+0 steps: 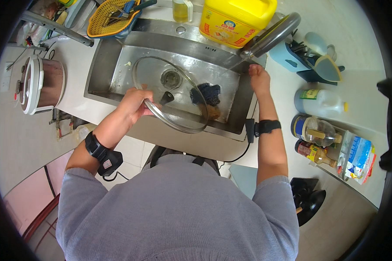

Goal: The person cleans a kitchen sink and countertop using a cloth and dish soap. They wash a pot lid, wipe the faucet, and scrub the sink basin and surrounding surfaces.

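My left hand (138, 103) grips the metal rim of a round glass pot lid (183, 122), tilted over the stainless steel sink (104, 62). A dark knob (167, 97) shows at the lid's middle. My right hand (259, 78) is at the sink's right edge, below the spout of the metal faucet (274, 34); its fingers look curled, and whether they hold anything is hidden. A thin stream of water runs from the spout into the sink. A dark cloth (209, 94) and a brown scouring pad or sponge (212, 112) lie on the sink floor, partly seen through the glass.
Behind the sink stand a yellow jug (235, 23) and a yellow basket (96, 24). An electric cooker (44, 84) is at the left. Along the right are a blue utensil holder (287, 57), a white bottle (320, 103) and several sauce bottles. Cables hang from both wrist straps.
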Motion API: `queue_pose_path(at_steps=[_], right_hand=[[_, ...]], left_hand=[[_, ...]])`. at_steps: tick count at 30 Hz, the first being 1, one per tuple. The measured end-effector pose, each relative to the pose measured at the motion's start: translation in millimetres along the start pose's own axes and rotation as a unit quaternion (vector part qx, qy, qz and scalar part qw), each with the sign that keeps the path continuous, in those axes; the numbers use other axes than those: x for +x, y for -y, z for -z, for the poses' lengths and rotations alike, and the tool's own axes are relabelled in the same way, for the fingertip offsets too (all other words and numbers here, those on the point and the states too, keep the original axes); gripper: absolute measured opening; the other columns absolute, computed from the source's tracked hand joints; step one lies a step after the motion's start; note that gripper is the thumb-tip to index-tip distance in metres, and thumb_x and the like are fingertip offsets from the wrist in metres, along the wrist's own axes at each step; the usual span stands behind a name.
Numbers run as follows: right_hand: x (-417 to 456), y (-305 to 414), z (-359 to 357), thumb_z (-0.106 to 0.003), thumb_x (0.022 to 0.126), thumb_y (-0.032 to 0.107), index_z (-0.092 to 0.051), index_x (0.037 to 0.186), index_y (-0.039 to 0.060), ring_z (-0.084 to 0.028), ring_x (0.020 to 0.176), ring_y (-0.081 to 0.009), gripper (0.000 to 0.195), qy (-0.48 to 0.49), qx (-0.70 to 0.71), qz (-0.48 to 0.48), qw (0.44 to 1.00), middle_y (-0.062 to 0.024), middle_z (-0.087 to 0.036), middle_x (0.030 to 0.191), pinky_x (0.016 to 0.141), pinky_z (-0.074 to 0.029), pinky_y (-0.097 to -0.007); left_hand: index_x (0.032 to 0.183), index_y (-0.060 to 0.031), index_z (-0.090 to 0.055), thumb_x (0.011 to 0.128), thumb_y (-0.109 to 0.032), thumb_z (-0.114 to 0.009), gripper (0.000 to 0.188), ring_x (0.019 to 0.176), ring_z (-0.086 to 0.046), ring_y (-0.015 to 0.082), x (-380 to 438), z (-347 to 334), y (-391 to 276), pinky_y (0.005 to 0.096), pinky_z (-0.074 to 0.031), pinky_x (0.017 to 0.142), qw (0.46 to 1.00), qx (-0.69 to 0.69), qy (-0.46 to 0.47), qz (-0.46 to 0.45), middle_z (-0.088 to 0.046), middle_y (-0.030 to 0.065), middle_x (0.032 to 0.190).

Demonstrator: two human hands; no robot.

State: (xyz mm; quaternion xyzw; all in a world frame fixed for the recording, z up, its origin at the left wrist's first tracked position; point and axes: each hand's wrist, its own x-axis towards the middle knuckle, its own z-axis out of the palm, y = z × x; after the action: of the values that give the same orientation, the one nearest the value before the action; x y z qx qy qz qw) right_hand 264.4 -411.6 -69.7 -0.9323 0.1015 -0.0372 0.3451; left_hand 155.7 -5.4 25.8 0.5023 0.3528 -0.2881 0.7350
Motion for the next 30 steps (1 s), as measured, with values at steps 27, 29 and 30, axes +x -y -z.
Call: queue_pose_path(at_steps=[27,29,30], right_hand=[[-120.5,35.9,-27.6,-0.050,0.089,0.009,-0.021,0.146,0.0089,-0.051,0.048,-0.0136,0.064,0.445,0.377,-0.412,0.700,-0.0066,-0.057,0.065,0.038,-0.033,-0.0281],[-119.2,26.5,-32.3,-0.052,0.087,0.010,-0.022,0.145,0.0082,-0.050,0.046,-0.0124,0.065,0.426,0.385,-0.388,0.721,-0.0074,-0.058,0.064,0.037,-0.030,-0.0273],[-127.2,39.3,-22.0,-0.052,0.087,0.009,-0.024,0.145,0.0075,-0.049,0.045,-0.0123,0.064,0.400,0.390,-0.360,0.747,-0.0076,-0.058,0.064,0.037,-0.030,-0.0271]], left_hand=[[0.129,0.0130,-0.034,0.074,-0.008,-0.052,0.062,0.086,-0.065,0.0428,-81.0,-28.9,-36.6,0.0407,-0.059,0.072,0.999,-0.035,0.009,0.001,-0.045,0.0313,0.127],[0.139,0.0111,-0.015,0.074,-0.007,-0.050,0.077,0.091,-0.063,0.0456,-90.8,-31.0,-34.0,0.0410,-0.059,0.070,0.997,-0.073,0.020,0.000,-0.033,0.0306,0.137],[0.139,0.0114,-0.016,0.074,-0.008,-0.050,0.076,0.091,-0.062,0.0458,-100.0,-24.9,-22.4,0.0409,-0.059,0.069,0.997,-0.066,0.015,-0.025,-0.034,0.0300,0.137]])
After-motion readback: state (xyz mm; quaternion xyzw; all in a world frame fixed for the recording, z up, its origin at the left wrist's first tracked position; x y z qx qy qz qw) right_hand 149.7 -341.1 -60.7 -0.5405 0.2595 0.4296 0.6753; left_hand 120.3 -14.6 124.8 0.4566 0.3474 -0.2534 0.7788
